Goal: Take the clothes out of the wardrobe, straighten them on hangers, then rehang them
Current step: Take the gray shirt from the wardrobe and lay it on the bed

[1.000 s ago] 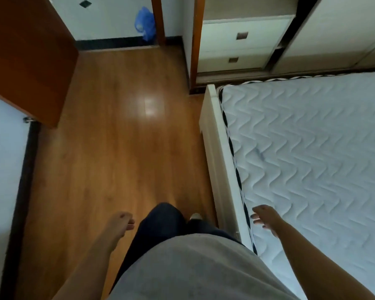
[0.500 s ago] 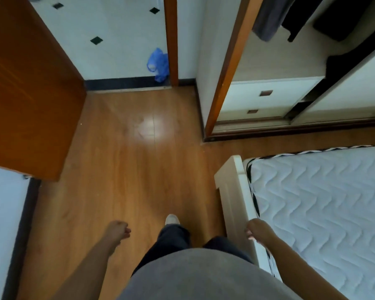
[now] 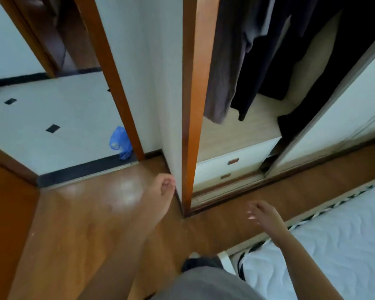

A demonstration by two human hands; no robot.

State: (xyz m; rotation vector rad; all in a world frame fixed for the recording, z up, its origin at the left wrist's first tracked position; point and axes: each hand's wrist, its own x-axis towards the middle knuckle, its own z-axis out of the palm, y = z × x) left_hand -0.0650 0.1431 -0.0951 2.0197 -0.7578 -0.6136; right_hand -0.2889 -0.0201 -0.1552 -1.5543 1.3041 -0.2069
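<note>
The open wardrobe stands ahead with a brown wooden frame. Inside it hang a grey garment and dark garments, their lower ends above a pale shelf. Hangers and rail are out of view. My left hand is raised in front of the wardrobe's left frame post, fingers loosely curled, holding nothing. My right hand reaches forward over the floor below the wardrobe, fingers spread and empty. Neither hand touches the clothes.
Two white drawers sit under the shelf. A white sliding door covers the wardrobe's right part. A quilted white mattress lies at lower right. A doorway to a tiled floor with a blue bag opens at left.
The view has swung up and closer to the wardrobe, and the hanging clothes now fill the upper right. Both hands have lifted forward from my sides; the right one left the mattress edge.
</note>
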